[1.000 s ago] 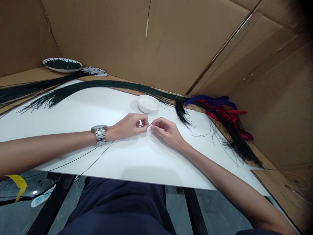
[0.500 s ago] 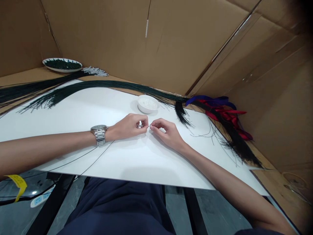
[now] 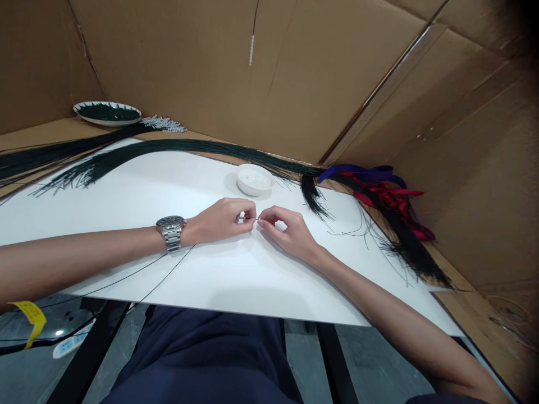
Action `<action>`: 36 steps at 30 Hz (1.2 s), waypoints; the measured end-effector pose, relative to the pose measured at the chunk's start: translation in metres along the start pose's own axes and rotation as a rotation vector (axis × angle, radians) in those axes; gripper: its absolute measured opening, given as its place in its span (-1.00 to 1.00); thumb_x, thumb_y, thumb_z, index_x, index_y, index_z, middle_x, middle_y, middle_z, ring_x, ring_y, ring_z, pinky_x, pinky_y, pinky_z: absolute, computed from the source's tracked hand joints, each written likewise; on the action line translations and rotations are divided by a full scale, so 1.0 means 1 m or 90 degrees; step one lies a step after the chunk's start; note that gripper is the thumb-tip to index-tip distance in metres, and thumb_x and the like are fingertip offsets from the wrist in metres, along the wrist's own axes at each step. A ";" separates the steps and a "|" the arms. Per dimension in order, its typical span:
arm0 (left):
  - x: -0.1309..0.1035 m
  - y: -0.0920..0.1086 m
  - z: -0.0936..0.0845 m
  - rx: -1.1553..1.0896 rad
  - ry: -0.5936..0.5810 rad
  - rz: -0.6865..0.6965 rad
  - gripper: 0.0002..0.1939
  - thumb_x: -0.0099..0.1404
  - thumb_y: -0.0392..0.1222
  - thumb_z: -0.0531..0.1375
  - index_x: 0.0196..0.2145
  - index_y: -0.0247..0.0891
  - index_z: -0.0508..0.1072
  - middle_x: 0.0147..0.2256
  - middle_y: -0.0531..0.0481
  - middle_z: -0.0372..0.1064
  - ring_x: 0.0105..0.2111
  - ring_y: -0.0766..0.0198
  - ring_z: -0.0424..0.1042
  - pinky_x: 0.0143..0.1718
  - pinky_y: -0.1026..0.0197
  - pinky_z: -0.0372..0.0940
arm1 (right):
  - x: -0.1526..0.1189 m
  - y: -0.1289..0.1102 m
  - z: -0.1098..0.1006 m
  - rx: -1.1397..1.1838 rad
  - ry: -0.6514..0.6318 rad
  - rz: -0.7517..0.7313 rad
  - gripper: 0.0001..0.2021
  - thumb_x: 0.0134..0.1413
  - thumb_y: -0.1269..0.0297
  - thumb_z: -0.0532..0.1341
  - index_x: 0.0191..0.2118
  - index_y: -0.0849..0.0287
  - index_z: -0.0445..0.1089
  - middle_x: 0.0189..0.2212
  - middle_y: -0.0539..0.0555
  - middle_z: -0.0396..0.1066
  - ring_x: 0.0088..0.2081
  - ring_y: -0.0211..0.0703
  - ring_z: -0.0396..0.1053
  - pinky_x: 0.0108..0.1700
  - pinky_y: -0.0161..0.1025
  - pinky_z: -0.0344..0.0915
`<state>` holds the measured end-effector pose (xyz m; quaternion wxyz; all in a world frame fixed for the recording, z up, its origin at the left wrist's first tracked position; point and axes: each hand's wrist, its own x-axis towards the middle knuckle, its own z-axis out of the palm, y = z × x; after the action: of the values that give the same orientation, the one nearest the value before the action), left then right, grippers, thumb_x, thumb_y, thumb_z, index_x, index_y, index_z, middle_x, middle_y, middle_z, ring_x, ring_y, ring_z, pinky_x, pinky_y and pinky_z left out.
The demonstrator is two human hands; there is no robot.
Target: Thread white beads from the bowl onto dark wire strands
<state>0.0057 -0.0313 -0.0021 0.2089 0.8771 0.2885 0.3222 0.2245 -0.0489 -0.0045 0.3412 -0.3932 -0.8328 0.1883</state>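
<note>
Presently in the left hand (image 3: 223, 220): a few small pale beads (image 3: 241, 217), seen in the loop made by the curled fingers; thumb and forefinger pinched together
Right hand (image 3: 290, 231): thumb and forefinger pinched at a thin cord (image 3: 257, 219), fingertips just beside those of the left hand
Cord: a short stretch visible between the two sets of fingertips, low over the white table (image 3: 236, 275); the rest covered by the fingers
Dark lines (image 3: 170, 272): two, from under the left forearm and over the near edge; whether they join the held cord, cannot tell
Bowl (image 3: 252, 191): white, just beyond the hands, with small white bits (image 3: 255, 178) in it
Beaded ends (image 3: 164, 123): many, bunched beside the plate (image 3: 105, 122) at the far left; judged finished
Long dark bundle (image 3: 177, 145): along the back of the table; no beads made out on it, so judged unworked
Ribbons: purple (image 3: 362, 170) and red (image 3: 391, 197), at the bundle's right end
Progress: many strands apparently done, one in hand and looking partly beaded; count of those left, cannot tell
</note>
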 end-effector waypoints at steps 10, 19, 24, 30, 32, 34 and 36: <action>0.000 -0.003 0.001 0.000 -0.005 0.028 -0.93 0.28 -0.34 0.15 -0.35 -0.27 0.43 -0.43 0.12 0.39 -0.45 0.40 0.28 -0.36 0.31 0.16 | 0.002 0.005 0.002 0.158 -0.033 0.081 -0.86 0.20 0.22 0.24 -0.26 0.18 0.44 -0.37 0.03 0.48 -0.34 -0.21 0.40 -0.26 -0.27 0.31; 0.001 0.000 0.000 -0.002 -0.021 0.012 -0.91 0.29 -0.32 0.14 -0.33 -0.27 0.45 -0.41 0.10 0.43 -0.44 0.38 0.31 -0.36 0.30 0.17 | 0.003 0.004 0.002 0.129 -0.049 0.057 -0.88 0.21 0.25 0.24 -0.27 0.19 0.45 -0.40 0.02 0.49 -0.37 -0.25 0.36 -0.32 -0.31 0.27; 0.001 0.000 0.000 0.015 -0.024 -0.022 -0.93 0.31 -0.27 0.14 -0.30 -0.27 0.43 -0.37 0.07 0.44 -0.43 0.35 0.33 -0.36 0.28 0.17 | 0.002 0.004 0.003 0.063 -0.007 0.050 -0.87 0.20 0.26 0.25 -0.34 0.19 0.46 -0.42 0.02 0.50 -0.43 -0.27 0.32 -0.36 -0.31 0.24; 0.001 0.001 0.002 0.039 -0.036 -0.015 -0.92 0.27 -0.29 0.16 -0.26 -0.26 0.43 -0.36 0.06 0.43 -0.40 0.32 0.36 -0.33 0.26 0.20 | -0.001 0.003 0.003 0.016 -0.027 -0.046 -0.88 0.22 0.35 0.21 -0.31 0.19 0.50 -0.45 0.01 0.42 -0.46 -0.28 0.25 -0.37 -0.30 0.21; 0.000 0.001 0.002 0.041 -0.037 -0.012 -0.92 0.27 -0.30 0.15 -0.26 -0.26 0.43 -0.36 0.06 0.43 -0.39 0.32 0.36 -0.33 0.26 0.20 | -0.001 0.003 0.003 0.012 -0.024 -0.055 -0.87 0.21 0.38 0.20 -0.31 0.19 0.50 -0.45 0.01 0.42 -0.46 -0.28 0.26 -0.36 -0.30 0.21; 0.000 0.001 0.002 0.044 -0.039 -0.008 -0.92 0.27 -0.30 0.14 -0.27 -0.26 0.43 -0.36 0.07 0.42 -0.40 0.33 0.35 -0.33 0.27 0.20 | -0.001 0.003 0.003 0.009 -0.019 -0.059 -0.87 0.19 0.41 0.19 -0.32 0.19 0.49 -0.45 0.02 0.42 -0.46 -0.28 0.27 -0.36 -0.30 0.22; 0.000 0.002 0.001 0.048 -0.040 -0.003 -0.91 0.28 -0.31 0.14 -0.26 -0.26 0.43 -0.37 0.07 0.42 -0.41 0.33 0.35 -0.33 0.27 0.20 | -0.001 0.003 0.004 0.005 -0.015 -0.067 -0.87 0.17 0.43 0.18 -0.34 0.19 0.49 -0.46 0.02 0.42 -0.46 -0.28 0.28 -0.35 -0.30 0.23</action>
<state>0.0070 -0.0327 -0.0021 0.1853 0.8933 0.2958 0.2830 0.2242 -0.0476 -0.0094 0.3420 -0.3451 -0.8557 0.1779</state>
